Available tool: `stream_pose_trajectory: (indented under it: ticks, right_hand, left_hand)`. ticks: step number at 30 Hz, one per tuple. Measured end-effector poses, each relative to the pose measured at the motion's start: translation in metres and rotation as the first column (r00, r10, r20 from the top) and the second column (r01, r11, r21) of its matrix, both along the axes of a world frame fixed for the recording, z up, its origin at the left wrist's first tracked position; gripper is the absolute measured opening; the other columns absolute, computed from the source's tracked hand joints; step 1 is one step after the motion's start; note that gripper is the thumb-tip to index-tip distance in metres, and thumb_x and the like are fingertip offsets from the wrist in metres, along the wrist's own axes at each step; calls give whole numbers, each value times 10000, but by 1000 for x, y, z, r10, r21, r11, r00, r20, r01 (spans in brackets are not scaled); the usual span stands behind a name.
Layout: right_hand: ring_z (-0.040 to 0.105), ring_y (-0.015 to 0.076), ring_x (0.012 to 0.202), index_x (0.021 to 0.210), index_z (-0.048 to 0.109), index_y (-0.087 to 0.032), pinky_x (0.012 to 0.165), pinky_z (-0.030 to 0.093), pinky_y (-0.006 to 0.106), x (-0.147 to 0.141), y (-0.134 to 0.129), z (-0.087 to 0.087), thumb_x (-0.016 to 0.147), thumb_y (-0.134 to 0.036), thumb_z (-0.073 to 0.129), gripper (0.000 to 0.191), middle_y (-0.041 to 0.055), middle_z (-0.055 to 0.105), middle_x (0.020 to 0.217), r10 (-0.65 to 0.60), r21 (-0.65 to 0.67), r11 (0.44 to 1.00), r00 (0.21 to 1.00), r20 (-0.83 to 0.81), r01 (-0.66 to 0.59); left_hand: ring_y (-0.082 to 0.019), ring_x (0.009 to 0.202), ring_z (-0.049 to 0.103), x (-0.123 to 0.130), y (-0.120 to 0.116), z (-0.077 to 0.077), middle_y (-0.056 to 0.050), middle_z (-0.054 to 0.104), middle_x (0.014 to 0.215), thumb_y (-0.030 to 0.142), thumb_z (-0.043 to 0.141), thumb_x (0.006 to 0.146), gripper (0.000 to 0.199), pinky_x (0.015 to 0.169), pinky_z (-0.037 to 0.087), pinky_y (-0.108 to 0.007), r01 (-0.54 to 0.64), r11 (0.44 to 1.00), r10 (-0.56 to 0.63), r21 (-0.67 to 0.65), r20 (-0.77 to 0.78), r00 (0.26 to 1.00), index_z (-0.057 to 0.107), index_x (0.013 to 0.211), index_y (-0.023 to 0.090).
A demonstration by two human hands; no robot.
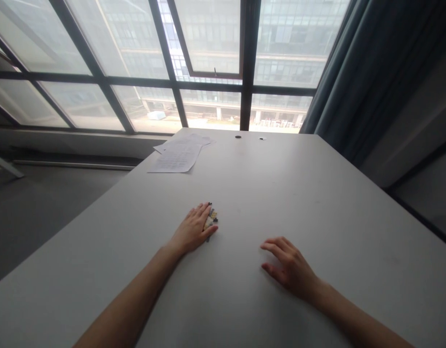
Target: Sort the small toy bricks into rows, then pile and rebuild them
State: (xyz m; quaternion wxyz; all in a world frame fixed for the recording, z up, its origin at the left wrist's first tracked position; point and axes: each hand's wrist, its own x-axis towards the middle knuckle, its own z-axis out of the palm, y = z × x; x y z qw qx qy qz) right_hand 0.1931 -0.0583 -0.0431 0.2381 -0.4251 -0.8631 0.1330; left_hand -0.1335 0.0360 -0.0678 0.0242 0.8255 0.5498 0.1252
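Note:
My left hand (pixel 194 228) rests on the white table (pixel 245 193), its fingers stretched out and thumb apart. It partly covers a cluster of small pieces (pixel 211 218) in yellow, grey, white and black; their kind is too small to make out. The pieces show between the thumb and forefinger, and the palm side hides the others. To the right, my right hand (pixel 290 266) is over the table with fingers slightly bent and the thumb apart from them. Nothing shows between its fingers, and it is clear of the pieces.
Printed paper sheets (pixel 175 157) lie overlapping at the table's far left edge. Two small round dark spots, a left one (pixel 238 137) and a right one (pixel 261 138), are near the far edge. Beyond stand framed windows (pixel 212 48); a dark blue curtain (pixel 349 72) hangs at right.

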Motion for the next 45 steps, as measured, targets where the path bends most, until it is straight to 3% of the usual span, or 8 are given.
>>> stream_pose_trajectory:
  ticks: [4, 9, 15, 25, 29, 34, 40, 45]
  right_hand:
    - [337, 318, 1340, 1410, 351, -82, 1099, 308, 468, -12, 38, 2, 712, -619, 659, 933, 212, 400, 1430, -21, -83, 996, 987, 161, 35]
    - [191, 329, 1411, 1458, 227, -20, 1146, 193, 489, -31, 73, -5, 683, -717, 604, 1108, 239, 244, 1506, -14, -125, 991, 966, 257, 48]
    - [136, 348, 1420, 1449, 215, 36, 1157, 146, 483, -40, 74, -20, 717, -791, 464, 1132, 255, 204, 1513, -52, -65, 995, 966, 254, 70]
    - [186, 327, 1413, 1449, 240, 20, 1150, 195, 457, -30, 69, -20, 783, -718, 471, 1020, 256, 245, 1498, -1, 5, 1000, 968, 252, 0]
    - [212, 314, 1408, 1446, 273, -16, 1140, 212, 471, -28, 76, -21, 862, -631, 429, 862, 230, 275, 1496, -55, 19, 998, 965, 256, 52]
    - [227, 289, 1407, 1453, 269, -49, 1142, 209, 466, -19, 81, -19, 895, -604, 383, 795, 193, 275, 1508, -67, 38, 998, 961, 268, 58]
    - [196, 326, 1411, 1449, 248, 3, 1144, 186, 481, -12, 84, -23, 791, -741, 417, 1007, 232, 252, 1505, -60, 51, 998, 946, 318, 47]
    - [198, 301, 1414, 1458, 241, -20, 1147, 169, 467, -18, 104, -21, 878, -659, 337, 868, 206, 231, 1518, -18, 39, 999, 927, 374, 3]
  left_hand:
    - [-257, 1398, 266, 54, -1, 3, -141, 318, 1496, 588, 382, 890, 698, 1144, 217, -442, 145, 989, -144, -29, 21, 989, 344, 1423, 138]
    - [-226, 1383, 303, 104, -3, 7, -112, 367, 1478, 461, 388, 927, 576, 1145, 240, -409, 287, 958, -284, -20, 98, 954, 349, 1417, 160]
    - [-282, 1396, 260, 100, 20, 6, -189, 342, 1474, 409, 339, 948, 560, 1141, 216, -473, 5, 998, -13, 63, 126, 992, 373, 1388, 64]
    - [-205, 1349, 369, 102, -1, 9, -91, 439, 1435, 351, 362, 959, 478, 1143, 243, -414, 340, 940, -332, -27, 163, 929, 358, 1406, 183]
    - [-170, 1174, 553, 114, 2, 10, -74, 596, 1276, 270, 376, 952, 385, 1095, 339, -369, 278, 956, -294, 95, 277, 915, 445, 1324, 196]
    - [-255, 1247, 479, 102, 13, 10, -155, 574, 1269, 351, 343, 960, 422, 1069, 350, -450, 88, 985, -136, 151, 350, 927, 474, 1291, 123]
    - [-294, 1412, 211, 78, -7, 10, -163, 248, 1521, 687, 446, 811, 891, 1149, 177, -436, 333, 942, -332, -32, 29, 943, 217, 1468, 131]
    - [-286, 1425, 162, 85, 5, 8, -160, 232, 1525, 688, 295, 867, 836, 1153, 98, -445, 307, 950, -311, -48, -101, 945, 213, 1472, 118]
